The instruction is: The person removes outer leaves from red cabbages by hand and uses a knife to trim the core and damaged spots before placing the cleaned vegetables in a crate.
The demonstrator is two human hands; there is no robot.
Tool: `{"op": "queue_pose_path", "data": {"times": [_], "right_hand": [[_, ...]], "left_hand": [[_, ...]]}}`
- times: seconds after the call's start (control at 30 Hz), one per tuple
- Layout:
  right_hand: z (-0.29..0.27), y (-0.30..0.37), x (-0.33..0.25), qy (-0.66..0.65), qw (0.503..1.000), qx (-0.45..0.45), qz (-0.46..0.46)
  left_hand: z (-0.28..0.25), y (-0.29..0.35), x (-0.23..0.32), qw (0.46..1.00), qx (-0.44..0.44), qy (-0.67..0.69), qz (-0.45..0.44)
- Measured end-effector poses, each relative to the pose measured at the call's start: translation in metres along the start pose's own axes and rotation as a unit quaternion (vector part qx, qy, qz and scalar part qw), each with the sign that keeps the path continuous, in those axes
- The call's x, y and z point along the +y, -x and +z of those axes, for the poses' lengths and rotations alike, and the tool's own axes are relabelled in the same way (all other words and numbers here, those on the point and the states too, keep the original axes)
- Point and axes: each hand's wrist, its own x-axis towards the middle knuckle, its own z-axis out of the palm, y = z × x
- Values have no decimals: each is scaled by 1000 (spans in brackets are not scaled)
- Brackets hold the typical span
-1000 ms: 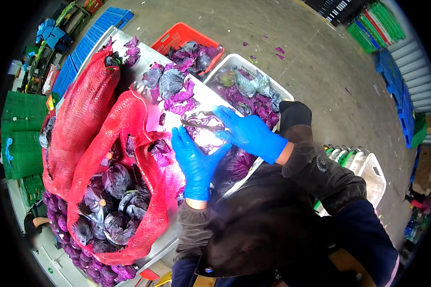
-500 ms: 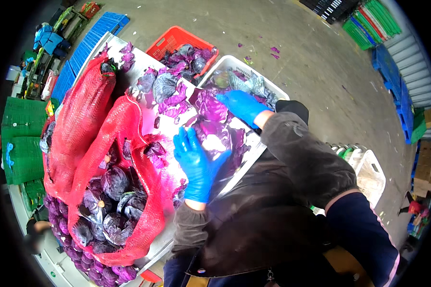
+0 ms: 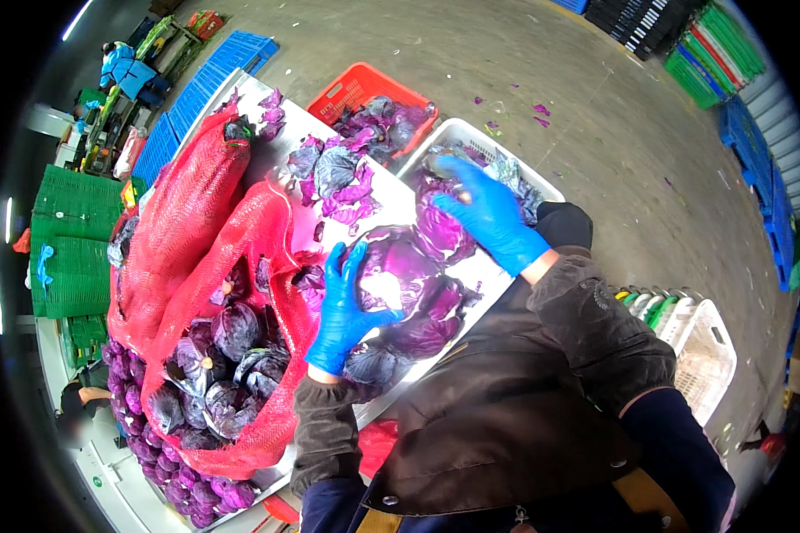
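Note:
Trimmed red cabbages (image 3: 402, 263) lie together on the near part of a white tabletop (image 3: 280, 209). My left hand (image 3: 342, 313), in a blue glove, rests against their left side with fingers spread and thumb stretched across. My right hand (image 3: 498, 218), gloved alike, curves round a red cabbage (image 3: 441, 226) by the table's right edge; its fingertips are blurred. Just below the left thumb sits a darker cabbage (image 3: 371, 364). Loose purple leaves (image 3: 338, 173) are scattered beyond the hands.
An open red mesh sack (image 3: 262, 209) holds dark cabbages (image 3: 237, 330) on the left. Purple cabbages (image 3: 187, 475) are piled beside it. A red crate (image 3: 351, 84) and a white crate (image 3: 542, 182) hold leaves. Another white basket (image 3: 707, 355) stands right. A person (image 3: 133, 73) is far left.
The whole view has shifted, moving the scene rightward. My right hand has gone from lying flat over a cabbage to curving round its right side. My left hand stays spread beside the cabbages.

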Motion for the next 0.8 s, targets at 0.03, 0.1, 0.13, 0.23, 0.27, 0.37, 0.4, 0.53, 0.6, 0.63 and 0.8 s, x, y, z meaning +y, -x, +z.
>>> {"op": "queue_pose_path", "data": {"times": [0.03, 0.1, 0.13, 0.23, 0.27, 0.37, 0.4, 0.53, 0.6, 0.63, 0.8], "right_hand": [[5, -5, -30, -30, 995, -89, -21], [27, -12, -46, -42, 975, -220, 2], [42, -10, -29, -43, 965, -255, -47], [56, -5, -25, -58, 973, -222, -25], [55, -5, -36, -28, 976, -215, -22], [60, -10, -24, -2, 983, -181, 15], [62, -6, -27, -10, 984, -174, 23], [56, 12, -17, 41, 988, -135, 55], [42, 11, -21, 111, 975, -186, 55], [38, 8, -24, 145, 965, -211, 54], [33, -11, -36, 97, 980, -159, -75]], "left_hand": [[-4, -2, -4, 1000, 2, 20, 19], [-8, -7, -8, 997, -7, 75, 12], [-12, -2, -5, 1000, 4, 30, -8], [-6, 22, 11, 988, 115, -84, -53], [2, 42, 12, 977, 177, -76, -95], [47, 62, 42, 947, 230, 133, -179], [51, 61, 45, 936, 198, 183, -228], [65, 4, 28, 941, 240, -40, -235], [53, -6, 11, 956, 217, -52, -188], [45, -8, 6, 966, 195, -37, -167], [26, -20, -5, 989, 114, 28, -91]]}}
